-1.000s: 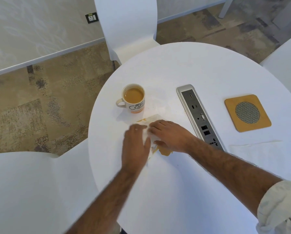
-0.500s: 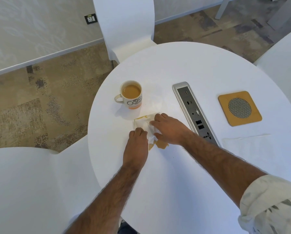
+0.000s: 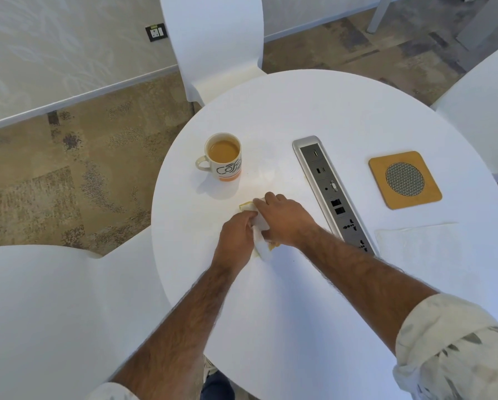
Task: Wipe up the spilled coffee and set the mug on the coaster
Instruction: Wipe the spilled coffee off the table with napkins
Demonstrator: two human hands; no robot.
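A white mug [image 3: 224, 157] full of milky coffee stands at the left of the round white table [image 3: 299, 327], its handle to the left. Just in front of it, a coffee-stained white tissue [image 3: 260, 223] lies bunched between my hands. My left hand [image 3: 237, 238] grips its near side and my right hand [image 3: 288, 219] presses on its far side. Brown stains show at the tissue's corners. A faint wet sheen marks the table between mug and tissue. The square cork coaster [image 3: 404, 179] with a round mesh centre lies at the right, bare.
A grey socket strip [image 3: 331, 192] is set into the table between my hands and the coaster. A clean white tissue [image 3: 418, 241] lies in front of the coaster. White chairs stand at the far side [image 3: 213, 44], right [image 3: 484, 105] and near left [image 3: 48, 313].
My hands have drawn together and gathered the tissue into a narrower bunch; the left hand has gone from flat on it to gripping it.
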